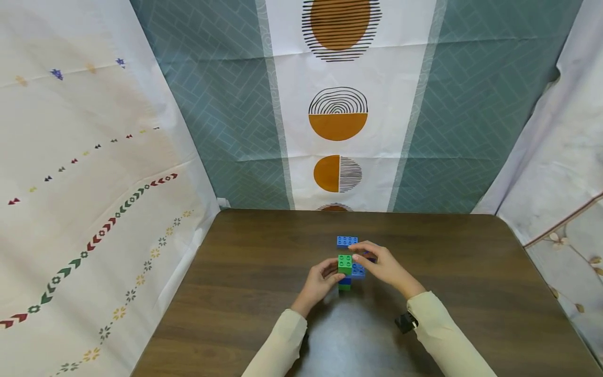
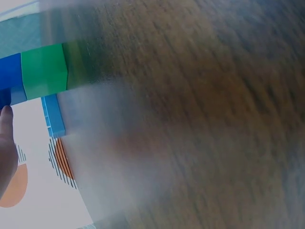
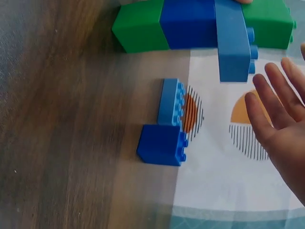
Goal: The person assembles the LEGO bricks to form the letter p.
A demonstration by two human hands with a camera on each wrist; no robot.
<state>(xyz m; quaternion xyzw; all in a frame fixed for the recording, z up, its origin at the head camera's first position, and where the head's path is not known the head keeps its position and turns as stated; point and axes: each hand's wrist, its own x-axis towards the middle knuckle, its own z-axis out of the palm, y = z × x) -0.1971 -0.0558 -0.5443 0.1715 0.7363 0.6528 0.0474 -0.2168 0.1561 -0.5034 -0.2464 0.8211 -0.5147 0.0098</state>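
A stack of toy building bricks stands upright on the table: a green brick [image 3: 140,26] at the bottom, a dark blue brick [image 3: 188,24], a lighter blue long brick [image 1: 358,270] jutting to the right, and a green brick [image 1: 345,264] on top. My left hand [image 1: 319,283] holds the stack from its left side, thumb in front and fingers partly hidden behind. One of its fingertips meets blue brick in the left wrist view. Beside the top on the right, my right hand [image 1: 383,266] has its fingers spread and extended, holding nothing; the right wrist view shows a gap to the bricks.
Behind the stack lie a light blue long brick [image 1: 347,241] and a dark blue brick [image 3: 159,144], the latter partly covered by my right hand in the head view. The brown wooden table [image 1: 245,293] ends at a patterned cloth [image 1: 226,104] at the back.
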